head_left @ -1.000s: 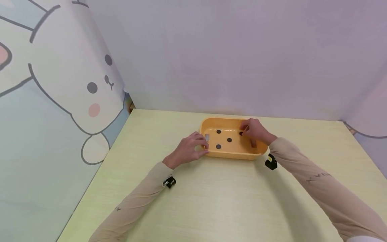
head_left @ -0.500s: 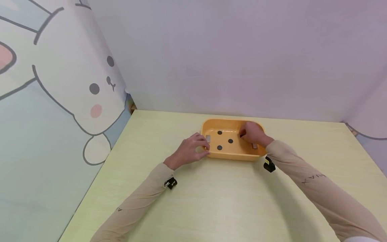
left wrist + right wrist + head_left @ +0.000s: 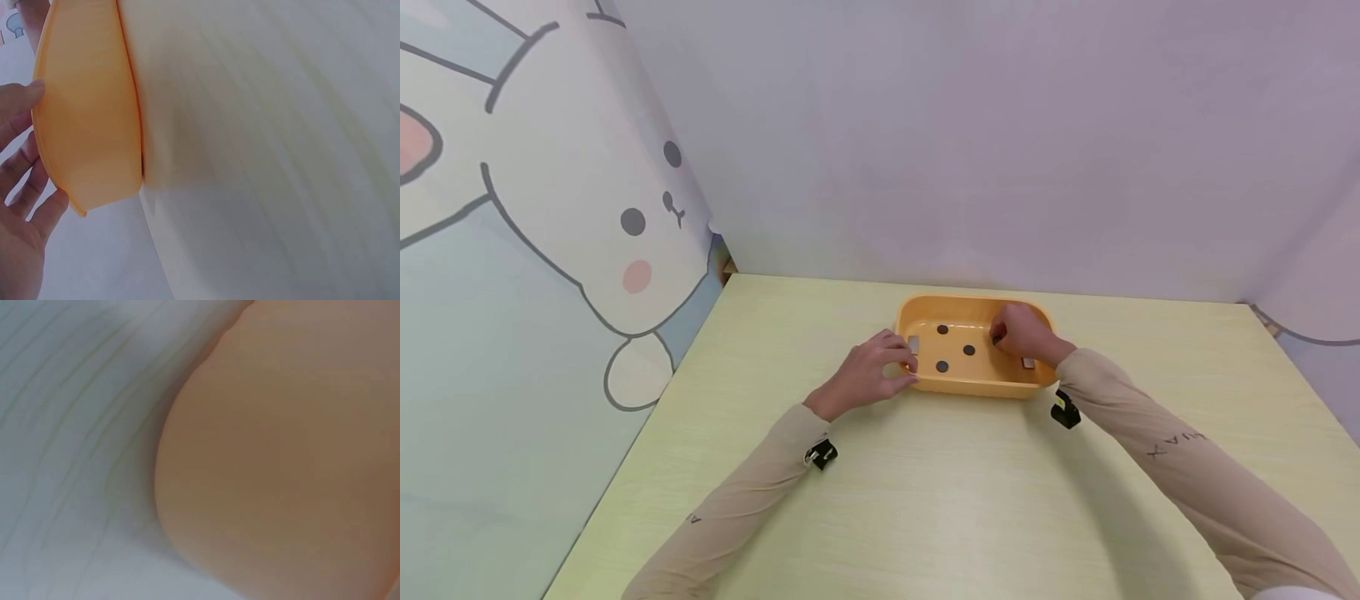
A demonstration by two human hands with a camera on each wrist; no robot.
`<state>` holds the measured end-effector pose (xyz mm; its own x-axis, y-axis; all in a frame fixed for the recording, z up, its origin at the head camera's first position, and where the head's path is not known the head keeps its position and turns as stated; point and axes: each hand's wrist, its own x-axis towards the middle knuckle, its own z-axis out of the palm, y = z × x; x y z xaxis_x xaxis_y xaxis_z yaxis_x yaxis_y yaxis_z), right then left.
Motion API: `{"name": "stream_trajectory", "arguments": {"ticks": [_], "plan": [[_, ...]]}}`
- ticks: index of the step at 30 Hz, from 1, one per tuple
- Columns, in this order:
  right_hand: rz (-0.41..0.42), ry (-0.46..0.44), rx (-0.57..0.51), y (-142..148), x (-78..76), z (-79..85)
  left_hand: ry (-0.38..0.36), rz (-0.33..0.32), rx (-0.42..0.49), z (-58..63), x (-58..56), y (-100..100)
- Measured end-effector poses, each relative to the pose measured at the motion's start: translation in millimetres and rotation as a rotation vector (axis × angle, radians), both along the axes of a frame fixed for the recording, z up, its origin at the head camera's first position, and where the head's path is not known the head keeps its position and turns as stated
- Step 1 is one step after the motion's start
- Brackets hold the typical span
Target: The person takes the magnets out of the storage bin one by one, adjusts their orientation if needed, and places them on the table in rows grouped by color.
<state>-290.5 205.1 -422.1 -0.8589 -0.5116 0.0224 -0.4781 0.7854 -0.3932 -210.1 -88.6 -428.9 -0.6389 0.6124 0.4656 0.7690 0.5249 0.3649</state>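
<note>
An orange plastic basin stands on the table near its far edge. My left hand grips the basin's left end; in the left wrist view, its thumb and fingertips lie on the rim. Reaching into the right half, my right hand has bent fingers pinching a dark round disc, mostly hidden by them. Several similar discs lie flat on the basin floor. A grey rectangular piece sits by the left end, another rectangular piece below the right hand. The right wrist view shows only the basin's outer wall.
The pale wood-grain table spreads in front of the basin. A plain lilac wall rises behind it, and a wall with a cartoon rabbit borders the left side. A small black wrist camera hangs under the right sleeve.
My right hand has shifted slightly left and toward me, lowering into the basin, and the disc at its fingertips has come slightly nearer. The left hand and the basin have stayed in place.
</note>
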Motion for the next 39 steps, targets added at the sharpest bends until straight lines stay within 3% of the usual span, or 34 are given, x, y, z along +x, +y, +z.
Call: {"name": "stream_trajectory", "arguments": {"ticks": [5, 14, 24, 32, 39], "plan": [[0.021, -0.058, -0.006, 1.8, 1.6, 3.4, 0.000, 0.001, -0.006, 0.3, 0.8, -0.5], [0.055, -0.080, 0.000, 6.4, 0.7, 1.0, -0.027, 0.004, -0.016, 1.8, 2.0, 0.6], [-0.010, -0.134, -0.065, 15.4, 5.6, 8.5, -0.035, 0.016, -0.023, 1.0, 1.0, 0.7], [-0.062, -0.127, -0.116, 22.5, 11.6, 17.7, -0.031, 0.013, -0.019, 2.8, 2.1, 1.1], [-0.040, -0.111, -0.156, 25.9, 18.4, 25.4, -0.052, 0.009, -0.014, 5.1, 3.5, 1.4]]}}
